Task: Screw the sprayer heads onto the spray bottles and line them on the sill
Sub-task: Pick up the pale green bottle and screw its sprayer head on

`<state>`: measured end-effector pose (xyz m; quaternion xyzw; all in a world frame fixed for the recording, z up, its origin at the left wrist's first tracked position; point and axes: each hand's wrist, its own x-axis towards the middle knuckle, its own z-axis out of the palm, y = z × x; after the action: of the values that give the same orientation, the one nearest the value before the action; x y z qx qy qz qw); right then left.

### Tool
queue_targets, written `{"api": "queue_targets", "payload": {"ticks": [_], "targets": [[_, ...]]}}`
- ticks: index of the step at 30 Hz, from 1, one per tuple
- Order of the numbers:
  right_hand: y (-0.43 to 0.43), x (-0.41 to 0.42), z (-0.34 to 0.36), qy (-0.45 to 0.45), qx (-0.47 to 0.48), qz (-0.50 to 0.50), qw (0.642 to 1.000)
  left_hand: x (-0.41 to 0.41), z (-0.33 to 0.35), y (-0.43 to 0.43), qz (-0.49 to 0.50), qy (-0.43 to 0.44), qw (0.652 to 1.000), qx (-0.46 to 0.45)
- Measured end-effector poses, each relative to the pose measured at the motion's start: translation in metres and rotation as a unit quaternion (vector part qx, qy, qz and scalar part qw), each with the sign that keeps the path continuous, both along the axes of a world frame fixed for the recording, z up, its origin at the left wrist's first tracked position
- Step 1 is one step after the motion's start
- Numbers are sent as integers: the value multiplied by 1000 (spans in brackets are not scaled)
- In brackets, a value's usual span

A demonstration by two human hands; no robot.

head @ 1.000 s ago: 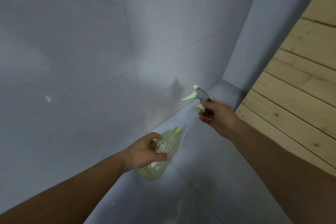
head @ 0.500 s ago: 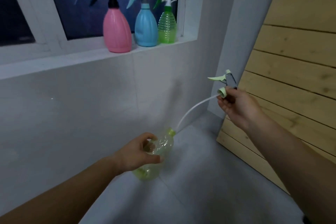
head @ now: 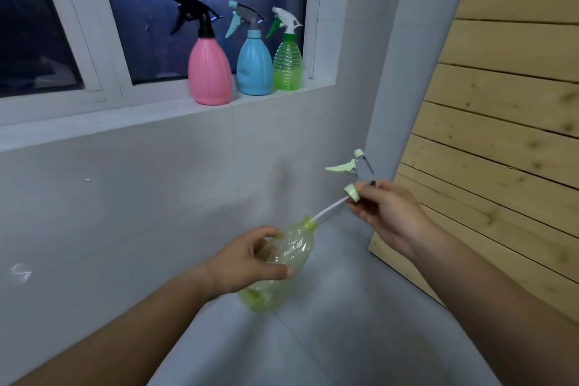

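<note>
My left hand (head: 250, 263) grips a clear yellow-green spray bottle (head: 282, 263), tilted with its open neck pointing up and right. My right hand (head: 385, 213) holds a grey and pale-green sprayer head (head: 355, 177) by its collar, up and to the right of the neck. The head's white dip tube (head: 329, 211) runs down into the bottle's mouth; the collar is apart from the neck. On the white window sill (head: 125, 122) stand three bottles with heads on: pink (head: 210, 72), blue (head: 253, 67) and green (head: 287, 64).
A white tiled wall (head: 141, 213) rises below the sill. A grey column (head: 404, 72) and a slatted wooden panel (head: 501, 135) stand at the right. Grey floor tiles (head: 344, 338) lie underneath.
The view has tilted up, bringing the sill and its three bottles into sight. My right hand lifted the sprayer head, and its tube now sits in the bottle's mouth.
</note>
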<state>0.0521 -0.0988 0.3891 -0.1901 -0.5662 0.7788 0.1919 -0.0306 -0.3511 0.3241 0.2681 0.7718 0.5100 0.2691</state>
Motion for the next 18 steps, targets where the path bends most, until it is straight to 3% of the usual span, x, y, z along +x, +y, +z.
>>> {"api": "queue_targets", "payload": {"ticks": [5,18], "targets": [[-15,3,-8,-22,77,103,991,8,8,14,-21,-12,999,22],[-3,-2,-12,-32,208,162,964,15,7,31,-19,-59,996,68]]}}
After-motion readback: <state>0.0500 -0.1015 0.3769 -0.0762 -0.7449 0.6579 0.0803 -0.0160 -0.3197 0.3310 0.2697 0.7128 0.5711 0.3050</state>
